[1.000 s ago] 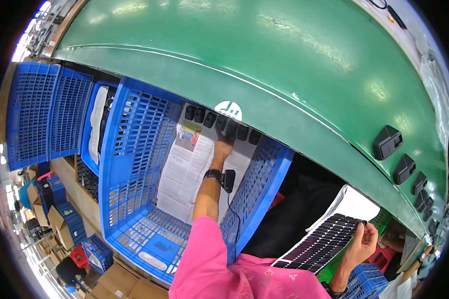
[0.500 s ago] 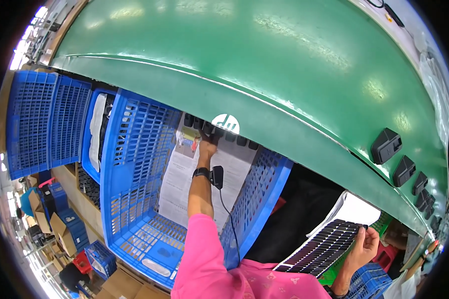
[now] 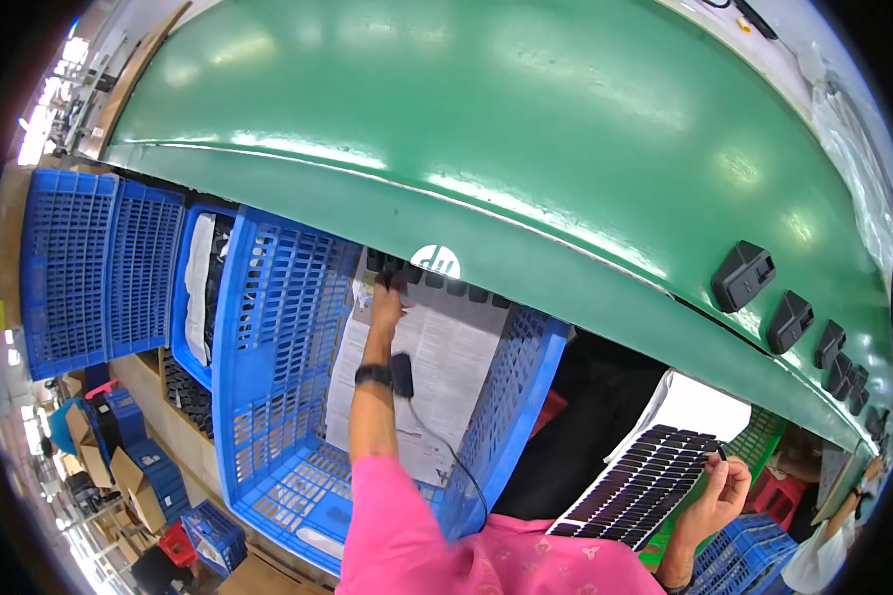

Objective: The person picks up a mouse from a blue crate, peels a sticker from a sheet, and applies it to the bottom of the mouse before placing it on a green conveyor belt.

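Observation:
My left hand (image 3: 388, 305) reaches into a big blue crate (image 3: 236, 397) and is at a row of small black plastic parts (image 3: 456, 288) at its far end. The fingers are dark against the parts, so their grip is hard to make out. Printed paper (image 3: 437, 367) lines the crate under that hand. On the right, my right hand (image 3: 721, 493) pinches a small black sticker (image 3: 718, 452) between thumb and fingertip. Beside it is a white sheet with rows of black stickers (image 3: 645, 481), slanting down toward my body.
A green worktable (image 3: 446, 109) spans the far side, its edge overhanging the crate. Several black plastic housings (image 3: 743, 277) stand on its right end. Other blue crates (image 3: 99, 273) are at the left, a green crate (image 3: 767, 436) and red stool (image 3: 776, 496) at the right.
My left hand has shifted slightly left along the row of black parts. My right hand stays by the sticker sheet, with the small black sticker now standing out at its fingertips. The view has shifted slightly.

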Tool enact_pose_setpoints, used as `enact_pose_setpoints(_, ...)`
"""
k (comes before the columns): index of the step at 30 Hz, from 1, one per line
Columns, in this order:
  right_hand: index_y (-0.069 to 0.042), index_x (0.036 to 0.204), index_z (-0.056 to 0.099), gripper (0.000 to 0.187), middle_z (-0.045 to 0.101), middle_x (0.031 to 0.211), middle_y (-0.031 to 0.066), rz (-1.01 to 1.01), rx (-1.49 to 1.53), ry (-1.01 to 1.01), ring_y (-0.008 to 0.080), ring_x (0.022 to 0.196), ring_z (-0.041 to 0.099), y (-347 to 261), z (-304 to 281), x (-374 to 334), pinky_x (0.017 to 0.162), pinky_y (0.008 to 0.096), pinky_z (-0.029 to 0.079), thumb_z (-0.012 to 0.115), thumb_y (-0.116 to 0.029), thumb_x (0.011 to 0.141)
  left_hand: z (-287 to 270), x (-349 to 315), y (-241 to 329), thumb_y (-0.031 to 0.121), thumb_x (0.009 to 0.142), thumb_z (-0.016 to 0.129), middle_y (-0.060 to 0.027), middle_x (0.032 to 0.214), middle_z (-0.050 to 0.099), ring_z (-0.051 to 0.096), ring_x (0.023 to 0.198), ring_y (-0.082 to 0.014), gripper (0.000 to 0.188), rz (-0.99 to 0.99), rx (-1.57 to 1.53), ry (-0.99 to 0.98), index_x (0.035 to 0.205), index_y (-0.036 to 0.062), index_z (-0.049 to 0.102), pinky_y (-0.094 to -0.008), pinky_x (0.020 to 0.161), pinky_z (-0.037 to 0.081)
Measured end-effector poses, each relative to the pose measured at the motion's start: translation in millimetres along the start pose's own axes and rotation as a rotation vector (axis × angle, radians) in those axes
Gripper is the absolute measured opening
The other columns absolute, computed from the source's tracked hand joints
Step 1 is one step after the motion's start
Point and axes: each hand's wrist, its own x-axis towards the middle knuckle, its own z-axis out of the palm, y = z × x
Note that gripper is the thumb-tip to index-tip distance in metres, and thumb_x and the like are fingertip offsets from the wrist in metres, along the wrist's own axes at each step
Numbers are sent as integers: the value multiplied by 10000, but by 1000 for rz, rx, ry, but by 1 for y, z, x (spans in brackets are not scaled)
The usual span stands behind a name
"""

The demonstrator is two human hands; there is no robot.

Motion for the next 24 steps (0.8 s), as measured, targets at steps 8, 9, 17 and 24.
enact_pose_setpoints(8,-20,864,489,52,502,877,36,16,27,-130,85,787,485,-23,-9,-4,753,225,419,533,-10,891,28,-230,170,371,943,470,-150,1010,577,581,790,-205,396,-11,-669,-327,1250,139,376,-271,589,450)
enact_pose_setpoints(9,-31,861,491,53,488,842,10,7,24,-133,60,735,445,-25,-10,-4,681,199,379,532,-16,891,39,-252,191,367,943,475,-176,991,576,573,725,-196,408,101,-585,-350,1255,132,358,-262,566,453)
enact_pose_setpoints(17,4,811,495,71,501,766,75,231,684,-502,69,559,467,-105,-17,-2,467,196,388,563,18,828,140,-372,259,137,945,456,-188,1145,504,533,666,-128,361,361,-354,-793,1258,75,286,-237,555,473)
enact_pose_setpoints(24,52,831,521,88,553,759,60,214,683,-637,73,614,571,-122,-29,6,519,200,463,600,78,802,169,-403,276,150,944,498,-115,907,582,549,662,-140,413,279,-44,-997,1293,25,317,-277,627,476)
